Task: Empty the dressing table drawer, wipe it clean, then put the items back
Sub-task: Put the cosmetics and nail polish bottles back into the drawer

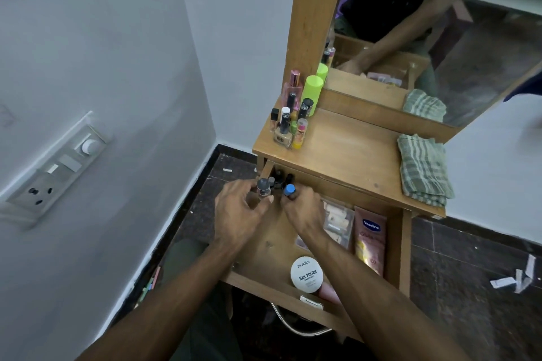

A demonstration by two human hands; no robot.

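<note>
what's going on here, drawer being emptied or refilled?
Can't tell the direction from one frame. A person has both hands at the back left corner of the open drawer. The left hand grips a small grey-capped bottle; the right hand grips a blue-capped bottle. A few more dark-capped bottles stand behind them. A Vaseline tube, a clear pouch and a nail polish remover tub lie in the drawer. Other cosmetics and a folded striped cloth sit on the tabletop.

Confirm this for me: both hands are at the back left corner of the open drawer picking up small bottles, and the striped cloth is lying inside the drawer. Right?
Not quite. The head view shows the striped cloth lying on the tabletop, not inside the drawer. The rest holds: the left hand and right hand are at the small bottles in its back left corner.
</note>
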